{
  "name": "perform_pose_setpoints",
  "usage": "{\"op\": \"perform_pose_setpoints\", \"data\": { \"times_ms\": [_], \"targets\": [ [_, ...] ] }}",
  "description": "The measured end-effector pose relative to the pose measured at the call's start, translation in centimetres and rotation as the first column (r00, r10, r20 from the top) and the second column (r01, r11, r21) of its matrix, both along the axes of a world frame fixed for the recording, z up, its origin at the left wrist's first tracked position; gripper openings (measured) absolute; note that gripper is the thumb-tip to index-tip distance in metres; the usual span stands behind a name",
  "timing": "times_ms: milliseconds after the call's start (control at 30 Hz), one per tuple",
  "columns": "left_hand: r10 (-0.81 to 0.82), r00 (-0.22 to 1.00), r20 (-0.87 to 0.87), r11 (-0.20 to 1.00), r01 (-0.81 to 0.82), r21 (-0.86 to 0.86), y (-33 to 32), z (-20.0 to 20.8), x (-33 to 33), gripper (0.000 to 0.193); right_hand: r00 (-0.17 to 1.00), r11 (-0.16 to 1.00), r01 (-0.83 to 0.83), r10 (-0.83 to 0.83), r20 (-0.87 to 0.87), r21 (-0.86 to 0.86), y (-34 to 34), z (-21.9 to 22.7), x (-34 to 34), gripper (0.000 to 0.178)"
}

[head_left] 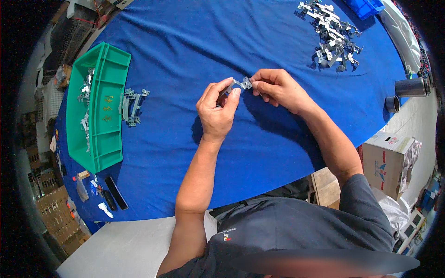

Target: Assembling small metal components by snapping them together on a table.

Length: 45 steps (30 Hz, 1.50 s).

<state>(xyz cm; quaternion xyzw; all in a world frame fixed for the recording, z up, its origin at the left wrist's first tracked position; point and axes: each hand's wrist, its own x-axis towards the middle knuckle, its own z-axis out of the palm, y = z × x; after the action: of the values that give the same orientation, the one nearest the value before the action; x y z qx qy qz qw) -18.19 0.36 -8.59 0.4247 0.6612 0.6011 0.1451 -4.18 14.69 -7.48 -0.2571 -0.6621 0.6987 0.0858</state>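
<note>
Holding a metal bracket point(244, 84) between its thumb and fingers, the left hand point(218, 109) is above the blue-covered worktop point(176, 162), to the right of the green bin point(109, 139) and well apart from it. The right hand point(280, 90) is farther from the green bin; its thumb and forefinger are narrow, at the bracket's right end, but I cannot tell whether they grip it or a small part. Just beside the green bin, on its right, lies a small group of brackets point(134, 106). Inside the green bin are small golden pieces point(107, 109). One large pile of brackets point(330, 32) lies far to the upper right of the green bin.
</note>
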Motion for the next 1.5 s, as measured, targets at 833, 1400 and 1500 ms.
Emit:
{"op": "perform_pose_setpoints", "data": {
  "times_ms": [833, 1400, 1500],
  "targets": [
    [-0.175, 0.984, -0.045, 0.982, 0.171, -0.078, 0.1, -0.5, -0.2, 0.022, 0.989, 0.997, 0.081, -0.08, -0.123, 0.003, -0.1, -1.0, -0.3, 0.021],
    [-0.077, 0.995, 0.059, 0.995, 0.08, -0.051, 0.1, -0.1, -0.1, 0.02, 0.999, 0.999, -0.008, 0.009, -0.032, 0.042, -0.1, -0.1, -0.1, 0.021],
    [-0.071, 0.997, -0.005, 0.997, 0.071, -0.003, 0.5, -0.2, 0.2, 0.02, 0.995, 1.0, 0.021, -0.023, -0.102, -0.02, 0.1, -0.6, 0.0, 0.023]
  ]
}}
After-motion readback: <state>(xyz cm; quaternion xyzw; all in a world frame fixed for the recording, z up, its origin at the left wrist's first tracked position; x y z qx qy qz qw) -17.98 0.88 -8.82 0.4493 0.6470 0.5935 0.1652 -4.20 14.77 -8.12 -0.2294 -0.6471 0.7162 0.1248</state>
